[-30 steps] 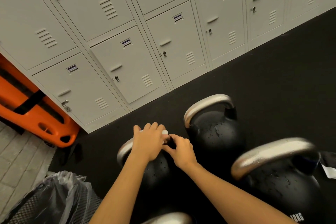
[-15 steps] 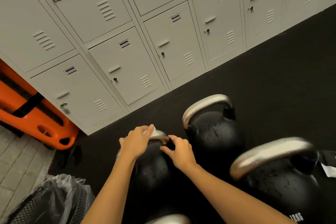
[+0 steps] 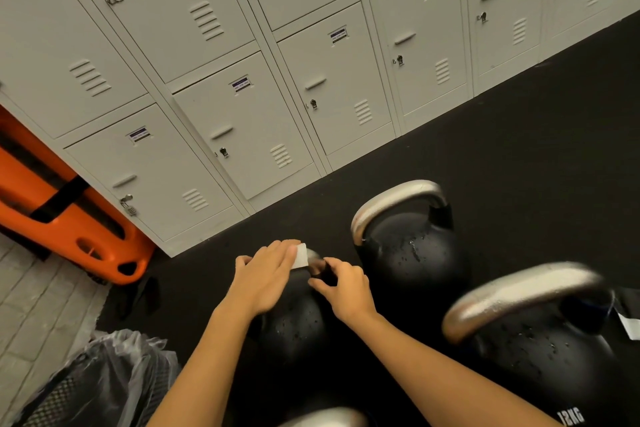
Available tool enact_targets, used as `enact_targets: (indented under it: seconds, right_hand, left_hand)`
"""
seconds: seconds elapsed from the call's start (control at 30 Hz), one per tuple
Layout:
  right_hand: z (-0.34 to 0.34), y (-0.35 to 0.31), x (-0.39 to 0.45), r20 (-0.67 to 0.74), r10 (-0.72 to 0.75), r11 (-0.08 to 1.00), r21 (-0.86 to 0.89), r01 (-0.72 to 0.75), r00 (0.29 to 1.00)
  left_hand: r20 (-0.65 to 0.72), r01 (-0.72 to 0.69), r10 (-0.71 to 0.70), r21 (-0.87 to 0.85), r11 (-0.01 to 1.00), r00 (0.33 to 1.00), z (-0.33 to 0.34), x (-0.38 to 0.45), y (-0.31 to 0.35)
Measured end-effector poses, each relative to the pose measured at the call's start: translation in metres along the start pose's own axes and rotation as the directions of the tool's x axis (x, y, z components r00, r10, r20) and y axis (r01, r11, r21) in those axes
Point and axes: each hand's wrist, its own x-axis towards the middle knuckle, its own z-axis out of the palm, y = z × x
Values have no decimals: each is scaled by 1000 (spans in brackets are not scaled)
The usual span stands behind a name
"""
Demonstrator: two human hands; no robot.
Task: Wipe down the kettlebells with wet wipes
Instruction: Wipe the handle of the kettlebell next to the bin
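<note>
Head camera: we are looking down as the left hand (image 3: 265, 279) is pressing a folded white wet wipe (image 3: 300, 256) under fairly straight fingers onto the handle of the nearest kettlebell (image 3: 294, 326) on the black floor (image 3: 519, 149), while the right hand (image 3: 343, 284) is pinching that handle's right end.

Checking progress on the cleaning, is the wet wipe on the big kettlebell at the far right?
No, the left hand presses the wet wipe against the handle of the near-left kettlebell.
</note>
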Motion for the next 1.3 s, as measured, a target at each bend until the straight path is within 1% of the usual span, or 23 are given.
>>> enact_targets:
  seconds: [0.1,0.17,0.27,0.37,0.43,0.53,0.6,0.7,0.77,0.83,0.9,0.97,1.07,1.17,1.23,1.3]
  right_hand:
    - [0,1,0,0,5,1000,4,-5,1000]
    - [0,2,0,-4,11,1000,12,-11,1000]
    - [2,3,0,-23,-8,1000,8,8,1000]
    - [4,4,-1,-33,0,1000,12,0,999]
    - [6,4,-1,-43,7,1000,9,-6,999]
    - [6,4,-1,-45,3,1000,6,-3,999]
    - [4,4,-1,-31,0,1000,1,0,1000]
    - [2,4,0,-21,10,1000,-13,-10,1000]
    - [5,3,-1,-36,27,1000,-9,-27,999]
    - [8,2,-3,-50,35,999,11,-35,998]
    - [8,2,-4,-52,26,1000,11,-25,998]
    - [7,1,-4,-43,13,1000,3,-13,999]
    - [5,-1,-5,-39,10,1000,14,-10,999]
    - [4,-1,-5,-24,11,1000,17,-10,1000]
    - [2,-1,-4,-2,8,1000,18,-8,1000]
    - [0,0,-3,11,2,1000,25,-2,1000]
  left_hand:
    - [-37,-40,36,-94,995,999,3,-9,-18]
    - [-70,-13,1,-157,988,998,6,-18,-29]
    - [-125,40,-47,-61,997,991,7,-23,-37]
    - [-125,78,-73,39,996,990,6,-20,-26]
    - [-127,54,-43,88,995,991,8,-17,-15]
    - [-130,-19,41,171,985,991,11,-14,-8]
    - [-124,-14,29,124,992,992,11,-17,-15]
    - [-117,77,-77,-6,997,990,10,-26,-31]
    - [-114,132,-131,1,991,985,9,-28,-30]
    - [-132,123,-114,67,990,985,10,-25,-21]
    - [-146,68,-44,160,985,988,11,-19,-9]
    - [-138,5,38,297,955,990,12,-12,0]
    - [-84,-83,142,496,864,986,14,-1,14]
    - [-15,-172,239,651,740,971,23,5,31]
    - [21,-211,275,699,683,961,30,6,36]
    - [24,-222,292,708,670,956,31,7,35]
